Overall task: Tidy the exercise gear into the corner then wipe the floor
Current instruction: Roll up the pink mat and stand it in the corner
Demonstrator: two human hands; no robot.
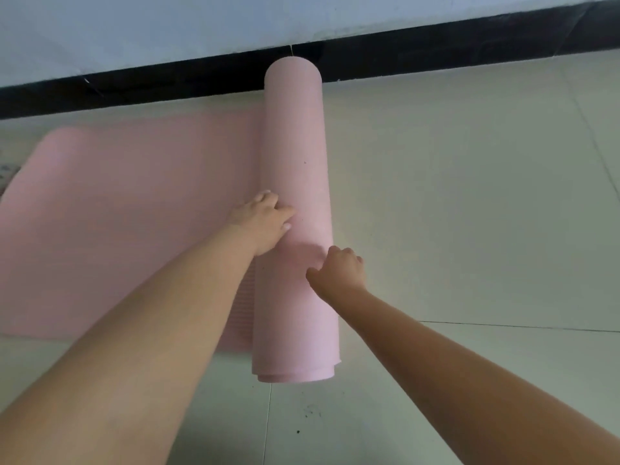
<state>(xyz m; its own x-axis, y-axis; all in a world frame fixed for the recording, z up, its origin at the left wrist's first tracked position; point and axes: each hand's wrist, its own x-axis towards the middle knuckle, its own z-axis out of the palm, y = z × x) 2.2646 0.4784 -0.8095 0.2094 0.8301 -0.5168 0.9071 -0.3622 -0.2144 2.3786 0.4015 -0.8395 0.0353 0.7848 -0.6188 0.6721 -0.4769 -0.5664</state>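
A pink exercise mat (134,213) lies on the tiled floor, partly rolled. Its rolled part (295,146) forms a long tube running from near the wall towards me, and the flat part spreads out to the left. My left hand (263,223) sits on the left side of the roll, fingers curled over it with the fingertips tucked behind the curve. My right hand (339,270) grips the roll's right side a little nearer to me, fingers curled down over the edge.
Pale floor tiles (469,213) stretch to the right of the roll. A black skirting strip (167,85) runs along the base of a light wall (167,31) just behind the roll's far end. Small dark specks lie on the floor near me.
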